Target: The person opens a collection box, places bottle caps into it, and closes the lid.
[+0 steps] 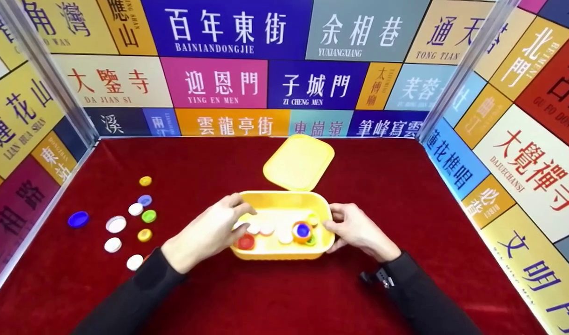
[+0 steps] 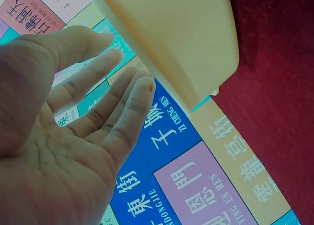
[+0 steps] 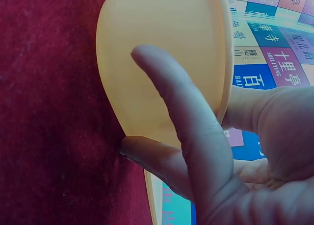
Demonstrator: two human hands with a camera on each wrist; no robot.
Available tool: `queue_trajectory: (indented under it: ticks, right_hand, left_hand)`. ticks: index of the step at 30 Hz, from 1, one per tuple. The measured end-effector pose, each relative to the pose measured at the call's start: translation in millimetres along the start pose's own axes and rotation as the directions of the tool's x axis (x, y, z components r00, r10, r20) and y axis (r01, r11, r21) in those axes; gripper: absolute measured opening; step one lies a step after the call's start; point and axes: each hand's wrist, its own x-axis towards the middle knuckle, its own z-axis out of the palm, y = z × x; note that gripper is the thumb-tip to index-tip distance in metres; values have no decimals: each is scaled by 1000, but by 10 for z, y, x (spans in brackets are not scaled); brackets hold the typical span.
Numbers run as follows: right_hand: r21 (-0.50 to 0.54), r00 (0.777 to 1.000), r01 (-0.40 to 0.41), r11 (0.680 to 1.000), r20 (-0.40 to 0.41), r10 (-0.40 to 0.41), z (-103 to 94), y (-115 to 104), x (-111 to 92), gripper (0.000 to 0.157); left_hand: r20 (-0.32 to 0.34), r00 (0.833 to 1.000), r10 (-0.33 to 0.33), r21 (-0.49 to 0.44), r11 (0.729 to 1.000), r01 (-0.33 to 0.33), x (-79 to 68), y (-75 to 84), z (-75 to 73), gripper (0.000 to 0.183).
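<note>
The box (image 1: 277, 255) stands in the centre of the frame on the red cloth (image 1: 284, 298), and several caps lie inside it, among them the red cap (image 1: 246, 241) at its lower left. The right hand (image 1: 358, 228) seems to hold the box at its right end, with thumb at the rim and fingers along the outer wall. The left hand (image 1: 214, 221) holds nothing that I can see; its fingers are loosely bent, with a wide gap from the thumb, over the left rim.

If the right hand pulls or presses unevenly, the box could tip and the blue cap (image 1: 303, 230), which appears to sit on other caps, may slide down. If the left hand comes back too low, its fingers could catch the rim. The left sleeve (image 1: 149, 279) is just beside the white cap (image 1: 135, 262) at lower left; a backward move of the arm might sweep it away. The lid (image 1: 299, 163), behind the box, could be pushed if the box slides upward.
</note>
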Motion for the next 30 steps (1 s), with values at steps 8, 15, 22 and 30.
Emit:
queue_trajectory:
  ticks: [8,15,22,30]
  right_hand:
    - [-4,1000,-1,1000,1,1,4,6,-4,41]
    - [2,1000,0,1000,4,0,2,1,6,41]
    - [4,1000,3,1000,2,-3,-4,-12,22,41]
    - [5,1000,4,1000,5,-4,-1,-6,5,42]
  left_hand:
    - [-21,999,-29,33,999,30,-70,-26,-64,27]
    - [-58,996,-74,-9,997,74,-134,-92,-137,24]
    - [-98,980,-172,-49,985,168,-254,-235,-263,21]
    - [-12,972,-236,-18,972,236,-487,-350,-340,21]
